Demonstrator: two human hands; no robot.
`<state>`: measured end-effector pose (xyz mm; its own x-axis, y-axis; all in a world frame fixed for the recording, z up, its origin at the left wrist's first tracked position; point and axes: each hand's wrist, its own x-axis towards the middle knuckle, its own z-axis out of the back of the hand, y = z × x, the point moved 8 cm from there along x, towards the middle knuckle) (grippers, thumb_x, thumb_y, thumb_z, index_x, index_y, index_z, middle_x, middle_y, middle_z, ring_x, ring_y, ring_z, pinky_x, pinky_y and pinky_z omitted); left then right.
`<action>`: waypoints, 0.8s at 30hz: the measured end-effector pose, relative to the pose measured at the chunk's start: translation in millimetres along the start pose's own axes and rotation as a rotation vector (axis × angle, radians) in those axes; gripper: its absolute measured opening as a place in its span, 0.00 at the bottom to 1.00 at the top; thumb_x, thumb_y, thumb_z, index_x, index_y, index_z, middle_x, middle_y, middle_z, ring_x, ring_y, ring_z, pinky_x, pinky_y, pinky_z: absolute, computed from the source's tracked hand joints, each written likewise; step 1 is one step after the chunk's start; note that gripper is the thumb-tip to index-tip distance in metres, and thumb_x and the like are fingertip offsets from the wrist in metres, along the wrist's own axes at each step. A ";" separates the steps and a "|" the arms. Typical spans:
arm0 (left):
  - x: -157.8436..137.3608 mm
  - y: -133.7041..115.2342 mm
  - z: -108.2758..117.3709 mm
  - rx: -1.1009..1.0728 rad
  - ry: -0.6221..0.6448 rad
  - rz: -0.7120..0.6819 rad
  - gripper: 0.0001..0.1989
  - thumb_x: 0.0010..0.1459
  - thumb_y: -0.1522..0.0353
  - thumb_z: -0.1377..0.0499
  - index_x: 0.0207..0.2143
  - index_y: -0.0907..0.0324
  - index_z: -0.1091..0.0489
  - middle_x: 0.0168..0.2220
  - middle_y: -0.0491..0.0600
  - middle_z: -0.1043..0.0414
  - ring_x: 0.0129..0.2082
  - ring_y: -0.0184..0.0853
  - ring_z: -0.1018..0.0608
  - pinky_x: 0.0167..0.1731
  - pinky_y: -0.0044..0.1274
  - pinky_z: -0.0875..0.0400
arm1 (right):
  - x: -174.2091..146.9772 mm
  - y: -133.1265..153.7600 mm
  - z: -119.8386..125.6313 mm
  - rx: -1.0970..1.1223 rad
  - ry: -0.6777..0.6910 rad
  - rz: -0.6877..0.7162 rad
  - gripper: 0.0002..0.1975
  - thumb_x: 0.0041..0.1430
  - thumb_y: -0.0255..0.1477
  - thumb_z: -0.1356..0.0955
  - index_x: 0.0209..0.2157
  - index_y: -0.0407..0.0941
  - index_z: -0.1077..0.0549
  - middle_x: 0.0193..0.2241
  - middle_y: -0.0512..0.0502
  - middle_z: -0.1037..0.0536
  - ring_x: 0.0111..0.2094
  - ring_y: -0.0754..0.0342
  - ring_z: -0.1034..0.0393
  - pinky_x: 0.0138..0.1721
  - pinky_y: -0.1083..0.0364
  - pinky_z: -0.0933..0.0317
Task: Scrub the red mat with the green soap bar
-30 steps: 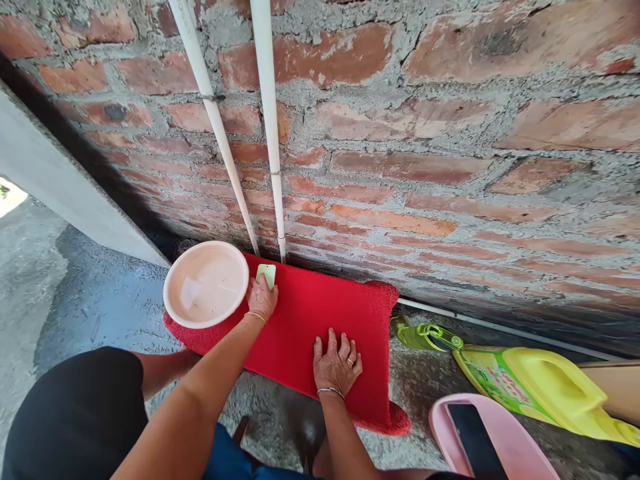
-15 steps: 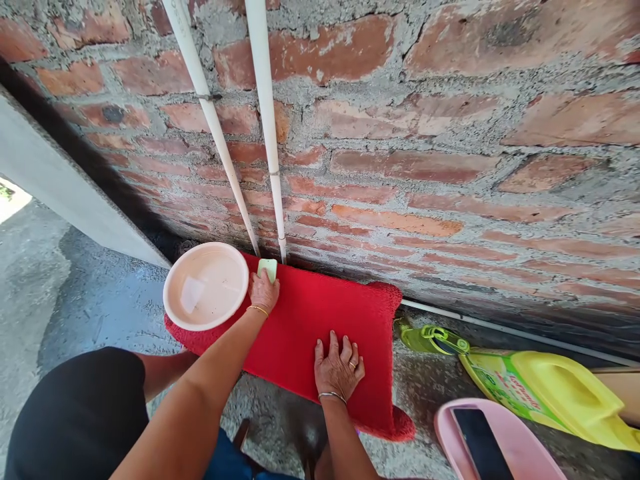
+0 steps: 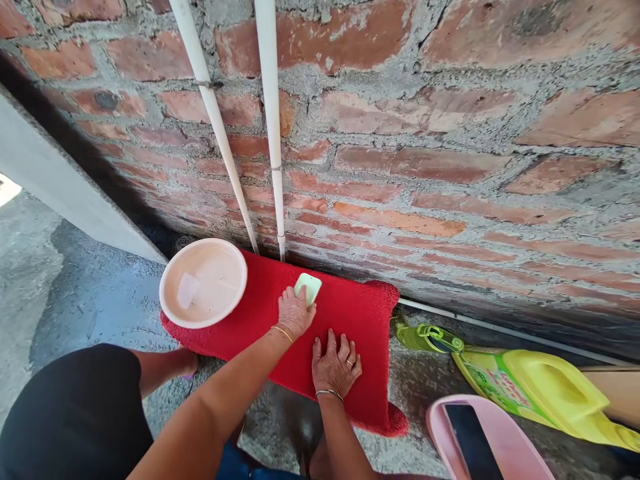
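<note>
In the head view my left hand (image 3: pixel 296 315) is closed on a small pale green rounded block (image 3: pixel 309 287), pressing it on the red cloth (image 3: pixel 363 317). Whether the block is a brush or a soap dish I cannot tell. The cloth is smooth in the middle and fluffy at its corners, and covers a low support hidden beneath it. My right hand (image 3: pixel 336 363) lies flat with fingers spread on the cloth's near right part, holding nothing. A pale pink basin (image 3: pixel 204 313) stands on the left end of the cloth, with a little water-like shine inside.
A brick wall (image 3: pixel 425 160) with two white pipes (image 3: pixel 273 120) rises behind. On the floor to the right lie a yellow-green jug (image 3: pixel 550 387), a green bottle-like item (image 3: pixel 415 335) and a pink stool or tray (image 3: pixel 515 433) bearing a dark phone (image 3: pixel 475 440). A grey slab (image 3: pixel 75 173) leans at left.
My left hand has slid right across the red cloth with the pale green block, away from the basin. My right hand stays flat in place; the view has shifted slightly.
</note>
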<state>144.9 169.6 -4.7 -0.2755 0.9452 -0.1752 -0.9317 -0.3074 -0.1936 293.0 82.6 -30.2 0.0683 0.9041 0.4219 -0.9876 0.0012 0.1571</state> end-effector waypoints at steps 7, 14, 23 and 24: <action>-16.8 74.2 14.9 0.032 -0.097 0.257 0.26 0.60 0.60 0.47 0.59 0.61 0.39 0.45 0.58 0.35 0.43 0.43 0.30 0.40 0.31 0.33 | 0.1 -1.2 -1.6 0.018 0.038 -0.011 0.20 0.62 0.40 0.38 0.49 0.44 0.25 0.50 0.33 0.29 0.55 0.38 0.41 0.52 0.38 0.48; -56.0 -12.0 -26.1 0.046 -0.006 -0.134 0.29 0.56 0.56 0.42 0.58 0.55 0.38 0.49 0.57 0.35 0.46 0.43 0.31 0.46 0.34 0.36 | 0.2 1.0 4.2 0.001 -0.035 0.015 0.20 0.64 0.39 0.40 0.46 0.42 0.24 0.48 0.34 0.27 0.54 0.40 0.40 0.53 0.40 0.48; -47.6 72.3 12.8 0.095 -0.120 0.167 0.25 0.58 0.60 0.45 0.56 0.61 0.37 0.43 0.57 0.34 0.41 0.42 0.29 0.38 0.30 0.34 | -1.2 -2.1 -1.5 0.065 0.020 -0.049 0.20 0.62 0.40 0.38 0.48 0.45 0.25 0.49 0.35 0.29 0.55 0.39 0.41 0.52 0.39 0.50; -50.0 72.4 9.6 0.101 -0.118 0.173 0.25 0.58 0.60 0.45 0.56 0.61 0.37 0.43 0.57 0.34 0.41 0.41 0.29 0.38 0.30 0.34 | -1.2 -2.4 -1.7 0.065 0.020 -0.050 0.20 0.62 0.40 0.38 0.48 0.45 0.25 0.49 0.35 0.29 0.55 0.39 0.41 0.52 0.39 0.50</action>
<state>88.9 101.1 -0.7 -0.4533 0.8875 -0.0826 -0.8855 -0.4590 -0.0716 295.0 82.2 -32.6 0.1140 0.9120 0.3940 -0.9716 0.0195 0.2358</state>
